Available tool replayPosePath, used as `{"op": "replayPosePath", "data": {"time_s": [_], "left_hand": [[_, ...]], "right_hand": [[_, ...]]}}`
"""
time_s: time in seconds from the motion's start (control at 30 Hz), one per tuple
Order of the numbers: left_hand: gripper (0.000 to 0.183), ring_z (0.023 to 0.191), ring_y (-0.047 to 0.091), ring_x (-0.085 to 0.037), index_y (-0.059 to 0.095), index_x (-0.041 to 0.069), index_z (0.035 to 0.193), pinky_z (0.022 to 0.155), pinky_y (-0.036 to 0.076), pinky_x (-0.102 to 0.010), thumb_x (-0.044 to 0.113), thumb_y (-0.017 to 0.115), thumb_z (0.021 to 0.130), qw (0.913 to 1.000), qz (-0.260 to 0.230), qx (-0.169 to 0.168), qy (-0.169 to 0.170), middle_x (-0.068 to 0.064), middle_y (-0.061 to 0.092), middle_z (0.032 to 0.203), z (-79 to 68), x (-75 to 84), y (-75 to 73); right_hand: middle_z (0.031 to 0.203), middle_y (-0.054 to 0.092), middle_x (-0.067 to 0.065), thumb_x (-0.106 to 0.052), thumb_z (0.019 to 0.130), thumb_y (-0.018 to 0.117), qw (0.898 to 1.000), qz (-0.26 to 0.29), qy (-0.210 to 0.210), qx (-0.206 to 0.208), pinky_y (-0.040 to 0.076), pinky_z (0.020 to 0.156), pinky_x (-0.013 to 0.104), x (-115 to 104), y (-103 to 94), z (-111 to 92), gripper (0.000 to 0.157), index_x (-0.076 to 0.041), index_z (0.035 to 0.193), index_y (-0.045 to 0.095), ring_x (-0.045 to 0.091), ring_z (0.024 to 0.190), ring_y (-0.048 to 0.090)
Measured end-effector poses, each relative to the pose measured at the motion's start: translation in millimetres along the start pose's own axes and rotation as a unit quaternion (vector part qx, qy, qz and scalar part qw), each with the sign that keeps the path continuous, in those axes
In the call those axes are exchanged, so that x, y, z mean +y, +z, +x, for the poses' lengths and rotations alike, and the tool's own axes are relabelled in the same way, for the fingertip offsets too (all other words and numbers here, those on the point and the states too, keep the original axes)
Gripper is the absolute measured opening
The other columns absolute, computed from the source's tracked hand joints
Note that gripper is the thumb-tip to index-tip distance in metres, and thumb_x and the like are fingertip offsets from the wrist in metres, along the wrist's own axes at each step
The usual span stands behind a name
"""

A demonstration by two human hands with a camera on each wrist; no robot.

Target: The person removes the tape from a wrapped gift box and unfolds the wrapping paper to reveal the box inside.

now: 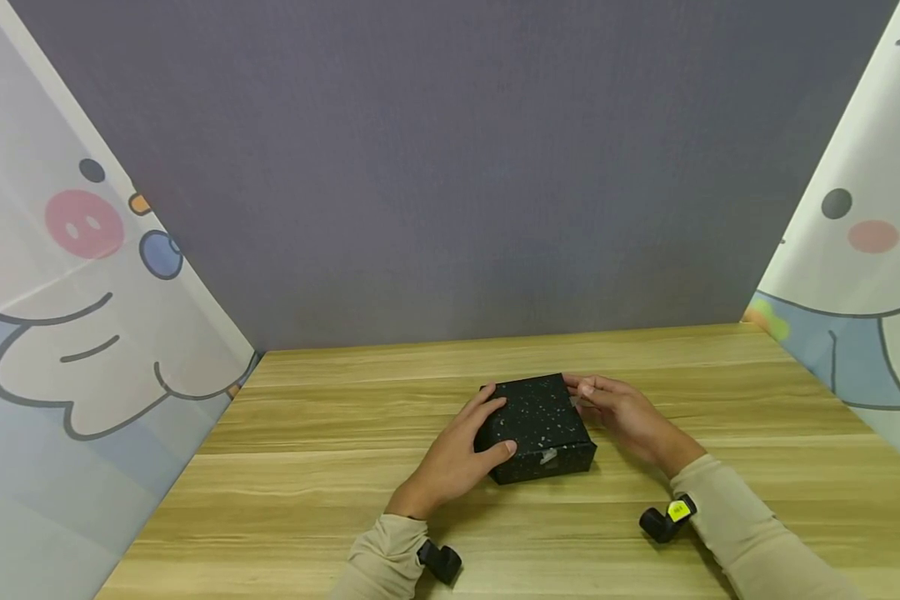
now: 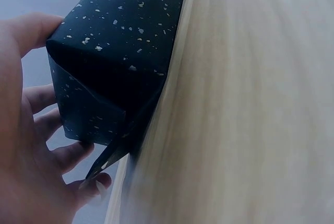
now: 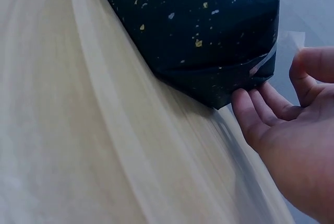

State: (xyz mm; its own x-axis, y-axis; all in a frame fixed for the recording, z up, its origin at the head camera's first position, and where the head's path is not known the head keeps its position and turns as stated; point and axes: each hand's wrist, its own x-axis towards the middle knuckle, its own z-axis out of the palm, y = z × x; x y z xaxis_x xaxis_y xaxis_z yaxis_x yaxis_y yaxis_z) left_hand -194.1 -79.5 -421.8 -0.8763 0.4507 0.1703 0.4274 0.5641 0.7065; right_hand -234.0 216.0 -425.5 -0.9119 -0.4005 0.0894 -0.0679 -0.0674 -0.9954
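Observation:
A box wrapped in black speckled paper (image 1: 540, 412) lies flat on the wooden table. My left hand (image 1: 457, 454) holds its left side, thumb at the near top edge and fingers spread over the far left part. In the left wrist view, a loose paper flap (image 2: 112, 153) sticks out at that end, by the lower fingers. At the opposite end, my right hand (image 1: 630, 417) pinches a piece of clear tape (image 3: 292, 41) between thumb and forefinger. Its other fingertips touch the box's folded end. Another bit of tape (image 1: 548, 456) sits on the near side.
The wood-grain table (image 1: 307, 467) runs back to a grey panel (image 1: 450, 183). Cartoon-printed sheets hang at the left (image 1: 45, 333) and right (image 1: 855, 292). A black wrist strap with a small device (image 1: 441, 562) is on the left sleeve, and a similar device (image 1: 667, 518) on the right.

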Motion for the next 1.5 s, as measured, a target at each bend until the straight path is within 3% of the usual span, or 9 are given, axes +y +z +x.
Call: {"op": "replayPosePath", "data": {"time_s": [0.27,0.4,0.5,0.67,0.77,0.97,1.13,1.33,1.5], "left_hand": [[0.067,0.149,0.023,-0.018,0.037,0.031,0.156,0.113,0.032,-0.055,0.058,0.057,0.097,1.0,-0.006,-0.001,-0.003,0.023,0.013,0.162,-1.1,1.3,-0.4],[0.068,0.148,0.024,-0.018,0.037,0.031,0.156,0.113,0.032,-0.055,0.058,0.057,0.097,1.0,-0.005,0.0,-0.002,0.018,0.014,0.164,-0.8,1.2,-0.4],[0.068,0.148,0.024,-0.018,0.037,0.031,0.156,0.113,0.032,-0.055,0.058,0.057,0.097,1.0,-0.005,0.0,-0.001,0.017,0.015,0.165,-0.6,0.8,-0.4],[0.068,0.148,0.024,-0.018,0.037,0.031,0.156,0.113,0.032,-0.055,0.058,0.057,0.097,1.0,-0.007,-0.002,-0.002,0.021,0.013,0.163,-0.6,0.4,-0.3],[0.068,0.148,0.024,-0.018,0.036,0.032,0.156,0.113,0.032,-0.055,0.058,0.057,0.097,1.0,-0.007,-0.002,-0.003,0.023,0.012,0.162,-0.7,0.5,-0.3],[0.068,0.148,0.024,-0.018,0.037,0.031,0.156,0.113,0.032,-0.055,0.058,0.057,0.097,1.0,-0.006,-0.001,-0.002,0.019,0.014,0.164,-0.6,0.9,-0.1],[0.068,0.149,0.023,-0.018,0.037,0.031,0.156,0.113,0.032,-0.055,0.058,0.057,0.096,1.0,-0.006,-0.001,-0.001,0.019,0.014,0.164,-0.6,1.0,-0.1],[0.069,0.149,0.023,-0.018,0.037,0.032,0.156,0.113,0.032,-0.055,0.06,0.057,0.096,1.0,-0.005,-0.002,-0.003,0.018,0.014,0.164,-0.8,1.1,-0.4],[0.069,0.149,0.023,-0.019,0.037,0.031,0.156,0.113,0.032,-0.056,0.06,0.056,0.096,1.0,-0.003,-0.002,-0.003,0.014,0.015,0.165,-0.6,0.7,-0.1]], "right_hand": [[0.156,0.023,0.034,-0.023,0.109,0.045,0.999,0.036,0.001,0.003,0.044,0.1,0.023,-1,-0.8,-1,0.036,0.007,0.124,0.059,0.005,0.119,0.055],[0.157,0.023,0.033,-0.022,0.109,0.045,0.999,0.053,-0.001,-0.005,0.044,0.101,0.023,-1,-1.9,-2,0.038,0.006,0.13,0.057,0.005,0.12,0.055],[0.157,0.022,0.032,-0.021,0.109,0.045,0.998,0.061,0.001,-0.007,0.044,0.101,0.023,-1,-3.0,-1,0.034,0.006,0.123,0.059,0.005,0.121,0.055],[0.159,0.02,0.03,-0.019,0.109,0.044,0.997,0.082,0.009,-0.007,0.044,0.101,0.022,0,-4.2,-1,0.035,0.008,0.125,0.058,0.006,0.122,0.054],[0.158,0.027,0.026,-0.018,0.109,0.044,0.995,0.098,0.01,-0.008,0.044,0.101,0.023,1,-4.9,-1,0.036,0.009,0.13,0.056,0.007,0.123,0.055],[0.145,0.05,0.008,-0.015,0.108,0.045,0.99,0.138,0.002,-0.013,0.046,0.101,0.025,2,-6.7,-1,0.024,0.001,0.108,0.063,0.011,0.122,0.057],[0.141,0.054,0.004,-0.013,0.109,0.045,0.988,0.155,0.002,-0.016,0.046,0.101,0.026,3,-7.8,-2,0.022,-0.003,0.098,0.061,0.012,0.123,0.056],[0.14,0.056,0.002,-0.013,0.11,0.04,0.985,0.172,0.0,-0.032,0.046,0.101,0.028,3,-10.6,-2,0.026,-0.003,0.103,0.063,0.014,0.124,0.055],[0.141,0.056,0.004,-0.013,0.11,0.039,0.983,0.184,0.009,-0.019,0.046,0.101,0.027,3,-11.1,-2,0.027,-0.002,0.107,0.063,0.012,0.127,0.053]]}}
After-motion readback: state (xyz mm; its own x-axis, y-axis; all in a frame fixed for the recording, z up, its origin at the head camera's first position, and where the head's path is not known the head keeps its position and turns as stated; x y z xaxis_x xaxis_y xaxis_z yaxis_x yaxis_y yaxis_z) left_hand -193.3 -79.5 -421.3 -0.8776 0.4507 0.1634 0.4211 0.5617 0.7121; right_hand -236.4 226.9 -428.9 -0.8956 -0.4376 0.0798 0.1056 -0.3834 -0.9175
